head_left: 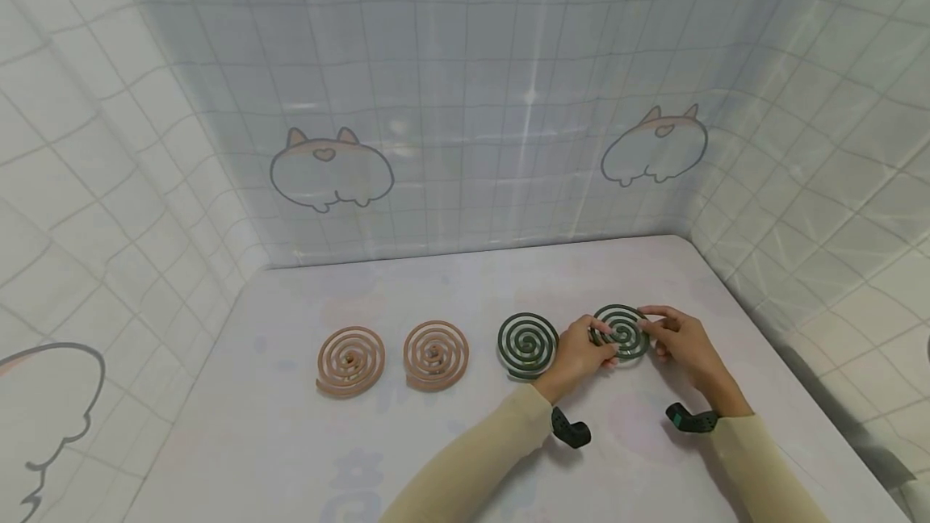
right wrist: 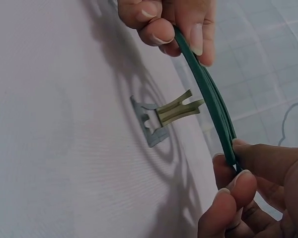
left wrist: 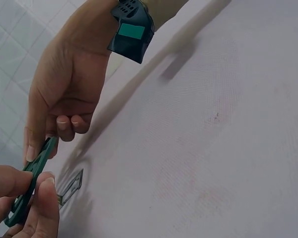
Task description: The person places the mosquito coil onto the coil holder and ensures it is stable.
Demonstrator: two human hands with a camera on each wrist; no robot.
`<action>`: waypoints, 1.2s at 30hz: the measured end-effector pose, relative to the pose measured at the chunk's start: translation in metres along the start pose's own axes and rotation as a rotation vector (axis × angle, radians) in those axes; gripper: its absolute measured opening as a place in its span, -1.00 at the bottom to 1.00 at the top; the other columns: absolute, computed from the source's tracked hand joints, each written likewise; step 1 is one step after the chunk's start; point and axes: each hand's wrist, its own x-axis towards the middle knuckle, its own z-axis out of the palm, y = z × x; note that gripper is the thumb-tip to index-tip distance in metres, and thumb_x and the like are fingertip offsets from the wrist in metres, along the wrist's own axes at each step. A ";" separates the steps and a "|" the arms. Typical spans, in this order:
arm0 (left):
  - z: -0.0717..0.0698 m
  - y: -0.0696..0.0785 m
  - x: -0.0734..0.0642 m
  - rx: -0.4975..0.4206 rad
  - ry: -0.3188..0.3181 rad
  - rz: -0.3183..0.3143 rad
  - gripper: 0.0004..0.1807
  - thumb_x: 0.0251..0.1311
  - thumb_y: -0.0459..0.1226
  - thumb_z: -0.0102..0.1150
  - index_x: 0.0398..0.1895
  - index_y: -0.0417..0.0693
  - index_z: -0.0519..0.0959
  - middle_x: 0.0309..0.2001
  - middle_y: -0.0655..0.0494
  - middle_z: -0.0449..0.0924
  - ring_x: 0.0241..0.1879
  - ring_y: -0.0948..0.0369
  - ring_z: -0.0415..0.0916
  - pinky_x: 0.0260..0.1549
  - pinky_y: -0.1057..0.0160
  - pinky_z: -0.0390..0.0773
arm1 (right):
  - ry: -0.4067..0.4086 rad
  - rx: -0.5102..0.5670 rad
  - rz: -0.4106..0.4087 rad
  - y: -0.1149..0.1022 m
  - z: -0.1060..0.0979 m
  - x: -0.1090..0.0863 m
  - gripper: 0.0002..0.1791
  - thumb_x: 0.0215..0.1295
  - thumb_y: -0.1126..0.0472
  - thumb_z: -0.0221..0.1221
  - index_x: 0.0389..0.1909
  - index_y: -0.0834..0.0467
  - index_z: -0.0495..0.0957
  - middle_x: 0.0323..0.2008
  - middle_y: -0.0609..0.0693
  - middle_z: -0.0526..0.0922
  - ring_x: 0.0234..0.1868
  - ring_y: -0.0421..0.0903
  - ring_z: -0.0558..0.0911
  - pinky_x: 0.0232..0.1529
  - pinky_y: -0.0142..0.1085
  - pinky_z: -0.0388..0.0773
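My left hand (head_left: 577,357) and right hand (head_left: 683,345) pinch opposite edges of a green mosquito coil (head_left: 622,334) at the right of the table. In the right wrist view the coil (right wrist: 211,101) is held edge-on above the table. Beneath it stands a small metal coil stand (right wrist: 153,124), its forked upright prong pointing at the coil's underside with a small gap between. Just left of my left hand, a second green coil (head_left: 527,345) sits flat and apart.
Two brown mosquito coils (head_left: 435,355) lie side by side on the left half of the white table (head_left: 291,458), metal bits showing at their centres. A tile-patterned sheet (head_left: 465,103) with cartoon animals encloses the back and sides. Each wrist wears a dark camera mount (head_left: 570,428).
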 end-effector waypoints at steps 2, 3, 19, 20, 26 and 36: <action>0.000 0.001 0.000 0.009 -0.003 0.009 -0.80 0.28 -0.44 0.37 -0.11 -0.09 0.59 -0.55 -0.02 0.67 -0.45 -0.03 0.74 -0.39 0.07 0.74 | 0.002 0.005 -0.004 -0.001 -0.001 -0.001 -0.45 0.48 0.05 0.26 0.34 0.28 0.47 -0.25 0.10 0.61 -0.52 -0.16 0.50 -0.53 -0.27 0.57; 0.000 0.001 0.000 0.014 -0.003 0.013 -0.80 0.28 -0.43 0.37 -0.11 -0.08 0.59 -0.55 -0.01 0.67 -0.45 -0.03 0.74 -0.39 0.06 0.74 | 0.003 0.006 -0.007 -0.001 -0.002 -0.001 -0.45 0.48 0.05 0.26 0.34 0.28 0.47 -0.25 0.10 0.61 -0.52 -0.16 0.50 -0.53 -0.28 0.57; 0.001 -0.004 0.004 0.007 -0.007 0.017 -0.81 0.28 -0.44 0.37 -0.12 -0.10 0.60 -0.57 -0.01 0.67 -0.47 -0.05 0.74 -0.45 0.14 0.73 | 0.007 -0.044 0.012 0.004 0.000 -0.002 -0.42 0.47 -0.02 0.27 0.34 0.23 0.49 -0.25 0.12 0.61 -0.52 -0.15 0.50 -0.52 -0.28 0.57; 0.001 -0.004 0.004 0.003 -0.007 0.014 -0.82 0.28 -0.45 0.36 -0.12 -0.10 0.60 -0.56 -0.01 0.67 -0.47 -0.04 0.74 -0.46 0.15 0.73 | 0.006 -0.042 0.013 0.005 0.000 -0.003 -0.43 0.47 -0.01 0.27 0.34 0.24 0.49 -0.26 0.12 0.61 -0.53 -0.15 0.50 -0.52 -0.27 0.57; -0.002 -0.004 0.009 0.028 -0.001 0.029 -0.82 0.29 -0.46 0.34 -0.11 -0.10 0.62 -0.56 -0.01 0.66 -0.51 0.03 0.71 -0.54 0.29 0.65 | 0.010 -0.015 0.014 0.006 0.000 -0.003 -0.43 0.46 0.02 0.28 0.33 0.26 0.48 -0.26 0.10 0.63 -0.53 -0.16 0.50 -0.53 -0.28 0.58; -0.005 0.003 0.013 0.088 0.001 0.047 -0.84 0.31 -0.43 0.33 -0.10 -0.10 0.63 -0.59 0.09 0.61 -0.54 0.08 0.69 -0.63 0.41 0.51 | 0.020 0.023 0.019 0.000 0.000 -0.005 -0.41 0.45 0.05 0.29 0.35 0.27 0.43 -0.29 0.08 0.64 -0.55 -0.17 0.49 -0.54 -0.27 0.58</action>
